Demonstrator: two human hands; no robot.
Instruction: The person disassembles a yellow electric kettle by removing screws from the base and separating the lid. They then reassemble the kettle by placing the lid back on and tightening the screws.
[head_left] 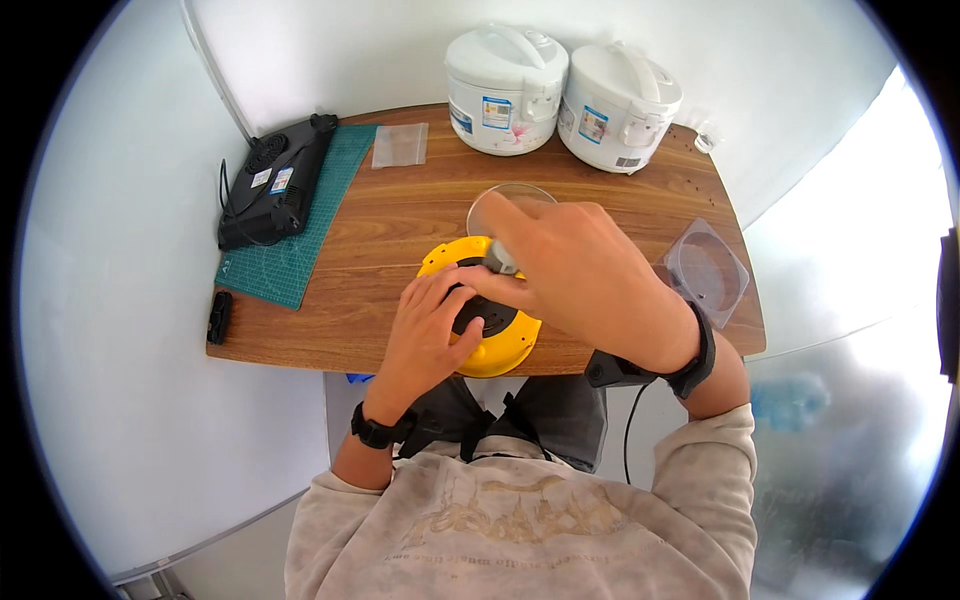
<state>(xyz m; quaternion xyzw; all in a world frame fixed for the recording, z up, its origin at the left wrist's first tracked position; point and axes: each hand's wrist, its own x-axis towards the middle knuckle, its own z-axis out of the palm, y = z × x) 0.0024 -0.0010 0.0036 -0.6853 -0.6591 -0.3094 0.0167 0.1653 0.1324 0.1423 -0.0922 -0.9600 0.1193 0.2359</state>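
Note:
Near the front edge of the desk is a yellow round part (500, 352) with a dark slotted centre. My left hand (425, 322) steadies it, fingers curled over its upper left and the thumb on the dark centre. Above it, my right hand (585, 275) grips a short grey tool-like piece (499, 259) against the part's upper side; what the fingers hide leaves its kind unclear. Just beyond the right fingers lies a clear round dish (520, 190), partly covered by the hand.
Two white rice cookers, one left (503, 92) and one right (618, 110), stand at the back. At left, a black appliance with a coiled cable (285, 175) rests on a green cutting mat (258, 272). A clear bag (400, 145) and a clear plastic tray (708, 268) lie farther out.

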